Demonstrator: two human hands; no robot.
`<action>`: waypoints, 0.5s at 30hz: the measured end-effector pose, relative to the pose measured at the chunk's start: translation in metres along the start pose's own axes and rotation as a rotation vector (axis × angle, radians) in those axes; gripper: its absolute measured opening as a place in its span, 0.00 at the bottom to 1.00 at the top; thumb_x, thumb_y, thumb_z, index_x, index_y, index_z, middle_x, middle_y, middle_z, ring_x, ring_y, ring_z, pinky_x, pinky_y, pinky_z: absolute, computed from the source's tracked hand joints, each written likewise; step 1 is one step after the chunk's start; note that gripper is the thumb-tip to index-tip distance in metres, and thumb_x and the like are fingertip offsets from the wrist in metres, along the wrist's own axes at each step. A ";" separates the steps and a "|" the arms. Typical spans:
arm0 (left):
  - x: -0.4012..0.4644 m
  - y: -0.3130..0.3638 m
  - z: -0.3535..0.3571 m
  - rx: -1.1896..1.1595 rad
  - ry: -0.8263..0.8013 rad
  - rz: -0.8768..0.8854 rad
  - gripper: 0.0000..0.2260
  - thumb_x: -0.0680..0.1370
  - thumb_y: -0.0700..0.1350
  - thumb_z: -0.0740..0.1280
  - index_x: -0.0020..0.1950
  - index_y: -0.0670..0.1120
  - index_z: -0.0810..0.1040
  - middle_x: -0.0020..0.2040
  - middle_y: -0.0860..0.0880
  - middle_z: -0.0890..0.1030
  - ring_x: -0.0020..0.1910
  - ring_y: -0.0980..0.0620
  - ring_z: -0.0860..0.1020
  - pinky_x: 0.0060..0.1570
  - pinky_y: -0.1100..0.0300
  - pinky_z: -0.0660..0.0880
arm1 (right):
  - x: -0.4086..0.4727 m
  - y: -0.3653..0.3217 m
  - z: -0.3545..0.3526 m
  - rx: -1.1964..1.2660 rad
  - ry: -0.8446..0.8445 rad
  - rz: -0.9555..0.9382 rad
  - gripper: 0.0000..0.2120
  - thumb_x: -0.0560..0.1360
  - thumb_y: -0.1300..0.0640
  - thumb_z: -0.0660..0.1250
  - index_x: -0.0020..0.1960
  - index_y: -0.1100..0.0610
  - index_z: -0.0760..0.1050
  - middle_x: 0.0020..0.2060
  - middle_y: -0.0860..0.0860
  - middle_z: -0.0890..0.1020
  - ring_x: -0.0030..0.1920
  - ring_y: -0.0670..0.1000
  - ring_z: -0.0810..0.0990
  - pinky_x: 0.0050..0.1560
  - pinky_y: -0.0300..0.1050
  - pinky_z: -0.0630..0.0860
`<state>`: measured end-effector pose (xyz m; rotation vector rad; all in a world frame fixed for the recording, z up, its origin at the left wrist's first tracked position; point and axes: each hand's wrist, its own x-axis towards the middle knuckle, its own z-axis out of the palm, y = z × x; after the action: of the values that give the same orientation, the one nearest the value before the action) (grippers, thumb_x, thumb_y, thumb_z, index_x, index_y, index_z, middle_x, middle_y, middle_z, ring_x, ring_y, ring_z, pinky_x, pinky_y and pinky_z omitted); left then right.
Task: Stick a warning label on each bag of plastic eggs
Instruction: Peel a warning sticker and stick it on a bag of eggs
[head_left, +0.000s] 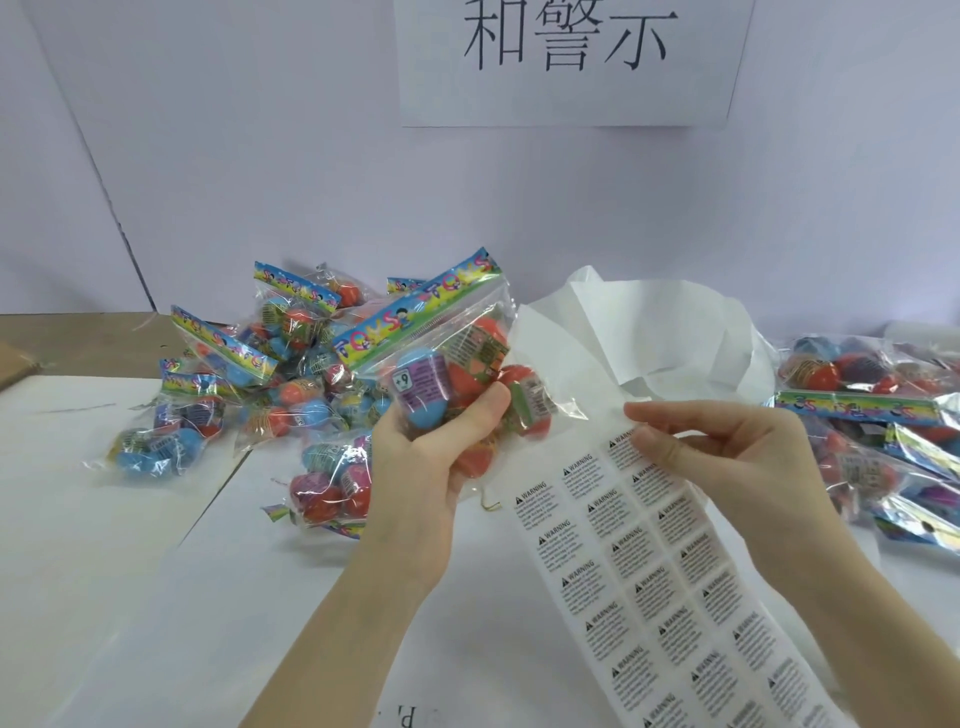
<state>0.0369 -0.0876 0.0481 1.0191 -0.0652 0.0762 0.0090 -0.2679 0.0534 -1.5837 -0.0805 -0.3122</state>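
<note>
My left hand (434, 457) grips a clear bag of plastic eggs (457, 364) with a colourful "TOYS" header, held up above the table. My right hand (722, 452) pinches the top corner of a warning label (626, 444) at the upper end of a long sheet of warning labels (654, 582). The sheet runs down to the bottom right, with three columns of black "WARNING" text. Its stripped white backing (649, 332) curls up behind the hands.
A heap of egg bags (260, 374) lies at the left on the white table (104, 571). More egg bags (883, 415) lie at the right edge. A paper sign with large characters (566, 57) hangs on the wall behind.
</note>
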 end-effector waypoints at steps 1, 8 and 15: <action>0.001 0.000 0.000 0.000 0.011 -0.009 0.18 0.54 0.45 0.74 0.42 0.42 0.83 0.41 0.45 0.83 0.41 0.47 0.78 0.41 0.60 0.76 | 0.000 -0.001 0.000 -0.010 0.000 -0.012 0.10 0.55 0.55 0.73 0.34 0.44 0.84 0.31 0.51 0.84 0.32 0.48 0.84 0.35 0.34 0.78; 0.002 0.001 -0.001 -0.035 0.033 -0.003 0.09 0.54 0.43 0.74 0.33 0.47 0.84 0.35 0.50 0.84 0.34 0.54 0.81 0.33 0.66 0.78 | -0.001 0.000 0.003 -0.258 0.061 -0.078 0.17 0.61 0.61 0.77 0.33 0.37 0.81 0.28 0.45 0.83 0.31 0.42 0.82 0.36 0.27 0.74; 0.004 0.000 -0.004 -0.015 0.035 -0.002 0.12 0.54 0.45 0.74 0.35 0.44 0.84 0.35 0.49 0.83 0.34 0.53 0.81 0.37 0.62 0.80 | 0.000 -0.003 0.000 -0.096 0.021 -0.006 0.13 0.55 0.60 0.77 0.33 0.43 0.83 0.30 0.49 0.84 0.31 0.45 0.83 0.36 0.29 0.75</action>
<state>0.0410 -0.0843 0.0462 1.0021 -0.0330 0.0917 0.0086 -0.2682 0.0560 -1.6754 -0.0553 -0.3416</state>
